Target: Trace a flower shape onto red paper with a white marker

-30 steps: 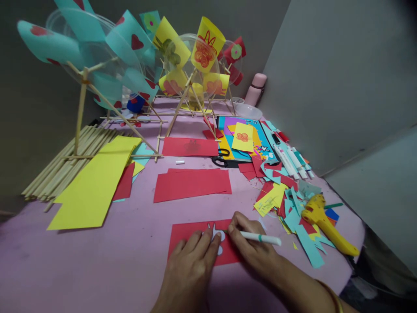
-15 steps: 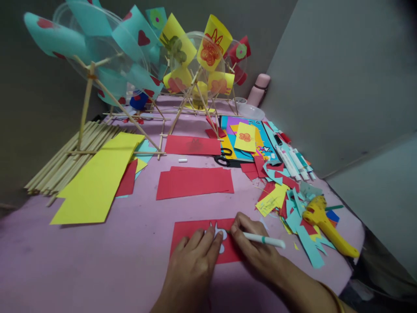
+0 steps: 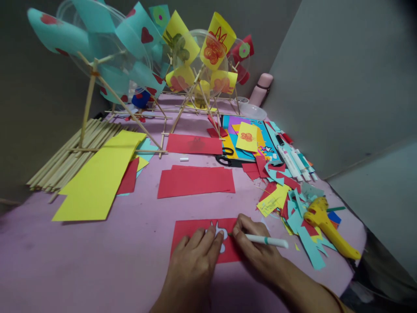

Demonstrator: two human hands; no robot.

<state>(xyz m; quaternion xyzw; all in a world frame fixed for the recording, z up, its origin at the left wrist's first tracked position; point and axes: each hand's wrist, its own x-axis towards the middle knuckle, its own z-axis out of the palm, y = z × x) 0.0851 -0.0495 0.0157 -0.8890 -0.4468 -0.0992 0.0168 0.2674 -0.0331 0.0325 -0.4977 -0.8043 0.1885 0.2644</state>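
Observation:
A red paper rectangle (image 3: pixel 185 231) lies at the near edge of the pink table (image 3: pixel 97 261). On it rests a small white cut-out shape (image 3: pixel 220 237). My left hand (image 3: pixel 192 269) presses flat on the paper and the cut-out, fingers stretched out. My right hand (image 3: pixel 257 250) grips a white marker with a green band (image 3: pixel 265 240), its tip touching the paper just beside the white shape.
More red sheets (image 3: pixel 195 180), a yellow sheet (image 3: pixel 97 178), wooden sticks (image 3: pixel 65 156), paper pinwheel structures (image 3: pixel 130 52), black scissors (image 3: pixel 228 158), markers (image 3: pixel 295 161), paper scraps (image 3: pixel 286 200) and a yellow glue gun (image 3: pixel 329 228) crowd the table. A grey wall stands at the right.
The view shifted slightly; both hands stay on the red paper, and the marker has slid a little to the right along the white shape.

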